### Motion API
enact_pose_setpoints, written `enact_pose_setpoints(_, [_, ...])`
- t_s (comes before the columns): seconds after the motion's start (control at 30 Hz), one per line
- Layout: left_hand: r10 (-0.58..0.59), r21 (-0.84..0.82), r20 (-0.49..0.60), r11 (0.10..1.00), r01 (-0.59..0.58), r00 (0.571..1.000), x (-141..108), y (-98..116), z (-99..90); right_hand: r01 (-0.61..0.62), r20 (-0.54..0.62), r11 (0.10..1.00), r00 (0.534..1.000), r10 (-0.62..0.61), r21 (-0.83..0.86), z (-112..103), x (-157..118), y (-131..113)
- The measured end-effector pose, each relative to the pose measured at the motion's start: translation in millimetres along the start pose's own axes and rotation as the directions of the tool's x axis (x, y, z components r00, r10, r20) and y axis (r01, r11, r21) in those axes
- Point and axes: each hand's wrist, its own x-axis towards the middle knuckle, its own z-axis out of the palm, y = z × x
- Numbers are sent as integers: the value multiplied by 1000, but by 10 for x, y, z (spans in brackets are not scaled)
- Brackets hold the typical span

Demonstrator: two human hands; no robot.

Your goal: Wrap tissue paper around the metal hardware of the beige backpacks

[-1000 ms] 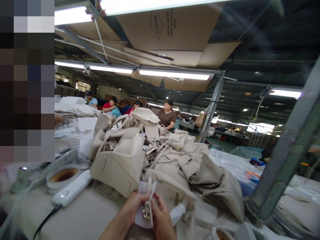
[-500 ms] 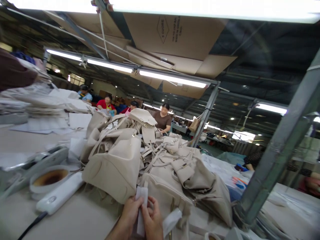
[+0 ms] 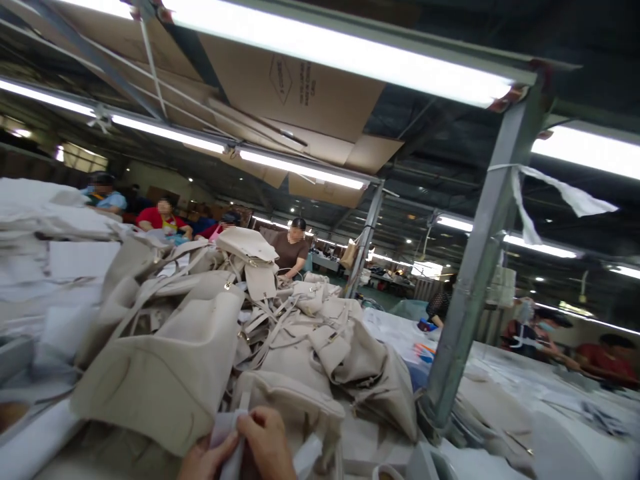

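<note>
At the bottom of the head view, my left hand (image 3: 206, 460) and my right hand (image 3: 267, 441) meet on a thin white wrapping sheet (image 3: 227, 430), folded lengthwise. My left thumb presses on it, and my right fingers are pinched at its upper edge. A narrow beige strip pokes out of its top end; whether it is a bag strap I cannot tell. Right behind the hands lies a beige bag (image 3: 295, 393), with another white wrapped piece (image 3: 307, 457) at its front. A large beige bag (image 3: 155, 380) lies tipped over to the left.
Many beige bags and straps (image 3: 285, 333) are heaped ahead. White sheets (image 3: 83, 260) are stacked at left, near a blurred white tool (image 3: 40, 440). A metal post (image 3: 465, 287) rises at right beside a grey bin (image 3: 427, 460). A person in brown (image 3: 290, 253) stands behind the heap.
The view has swung to the right, so the heap and hands appear farther left. My right fingers have shifted up to the sheet's upper edge; both hands still hold it.
</note>
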Motion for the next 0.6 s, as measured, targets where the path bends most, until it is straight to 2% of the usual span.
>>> enact_pose_setpoints(0.07, [-45, 23, 32, 999, 44, 998, -64, 23, 8, -49, 109, 997, 993, 42, 61, -7, 19, -62])
enact_pose_setpoints(0.1, [-41, 48, 24, 998, 40, 999, -91, 39, 20, -55, 107, 997, 993, 48, 58, -2, 17, -85])
enact_pose_setpoints(0.2, [76, 234, -73, 971, -57, 994, -150, 86, 78, -4, -11, 1000, 1000, 4, -6, 21, -30, -123])
enact_pose_setpoints(0.3, [234, 523, -147, 843, -125, 961, -219, 106, 158, 12, -66, 1000, 998, -13, -24, 19, -93, -133])
enact_pose_setpoints(0.37, [331, 650, -143, 743, -163, 933, -284, 104, 216, 11, -72, 1000, 997, -11, 2, -3, -118, -133])
enact_pose_setpoints(0.5, [465, 760, -84, 601, -245, 881, -398, 95, 304, 10, -59, 997, 998, -6, 78, -52, -120, -110])
enact_pose_setpoints(0.6, [472, 834, -21, 494, -245, 882, -435, 92, 330, -4, -23, 991, 1000, 7, 136, -67, -103, -66])
